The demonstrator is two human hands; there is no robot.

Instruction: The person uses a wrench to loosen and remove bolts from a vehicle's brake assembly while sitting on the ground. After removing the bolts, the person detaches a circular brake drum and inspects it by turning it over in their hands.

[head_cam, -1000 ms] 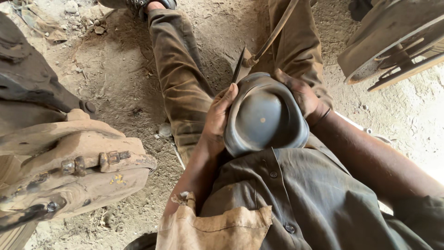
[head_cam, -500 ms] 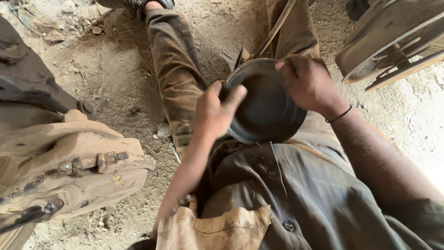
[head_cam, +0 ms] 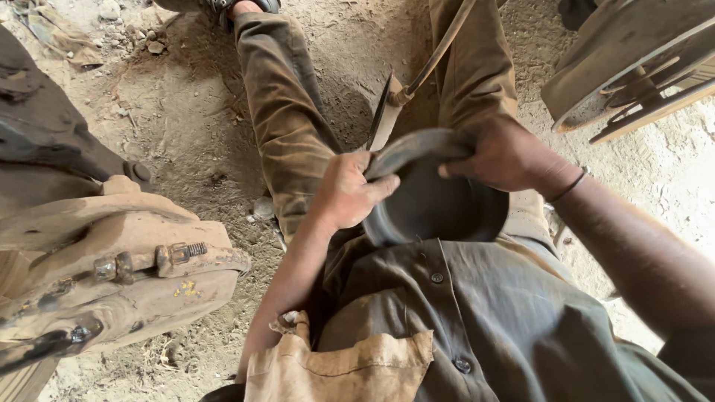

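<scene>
Two hands [head_cam: 350, 193] around dark bowl [head_cam: 439, 201]

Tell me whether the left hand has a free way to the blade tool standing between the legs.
Probably yes. The left hand grips the dark pan's rim, and the tool stands just beyond it with nothing between; it would have to let go of the pan, which the right hand also holds.

Dark grey bowl [head_cam: 436, 201], brown trousers [head_cam: 287, 126]
</scene>
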